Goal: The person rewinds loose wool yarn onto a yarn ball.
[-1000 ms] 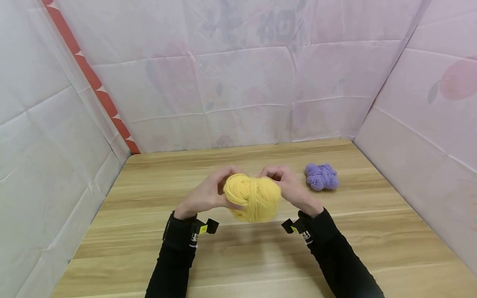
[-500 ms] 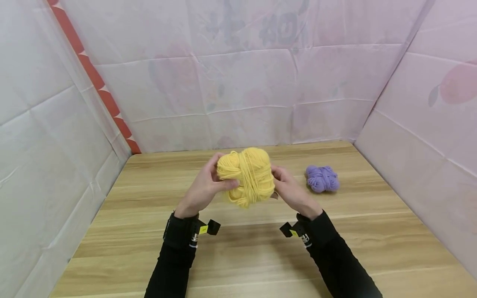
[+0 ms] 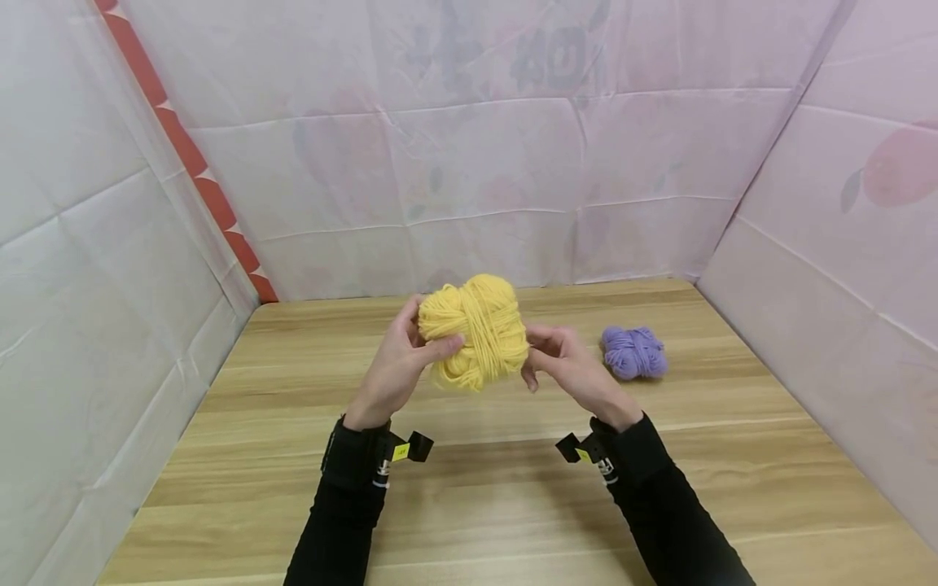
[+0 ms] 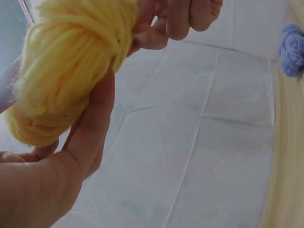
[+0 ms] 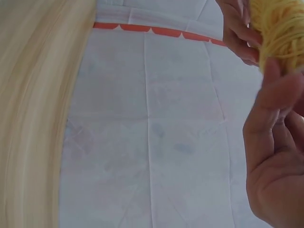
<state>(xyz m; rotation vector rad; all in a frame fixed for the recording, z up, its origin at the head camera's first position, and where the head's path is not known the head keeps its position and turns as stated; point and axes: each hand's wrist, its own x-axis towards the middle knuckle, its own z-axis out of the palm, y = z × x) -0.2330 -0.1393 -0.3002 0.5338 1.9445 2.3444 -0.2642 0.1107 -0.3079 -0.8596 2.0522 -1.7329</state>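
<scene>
A ball of yellow yarn [image 3: 476, 330], banded round its middle by several strands, is held up above the table. My left hand [image 3: 396, 358] grips its left side, thumb across the front and fingers behind. In the left wrist view, those fingers [image 4: 92, 126] support the yellow yarn [image 4: 71, 61] from below. My right hand [image 3: 575, 370] is at the right edge with curled fingers, thumb and forefinger pinching there. In the right wrist view, a fingertip of the right hand [image 5: 280, 142] meets the yarn [image 5: 282, 33]; the exact contact is partly hidden.
A smaller ball of purple yarn [image 3: 634, 352] lies on the wooden table [image 3: 469, 505], to the right of my right hand. White patterned sheets [image 3: 469, 187] wall in the back and both sides. A red strip [image 3: 176, 138] runs down the left back corner.
The yellow yarn has been tilted up, turned and shifted left and away by my left hand. My right hand's fingers have moved from the top, then behind the ball, to its right edge.
</scene>
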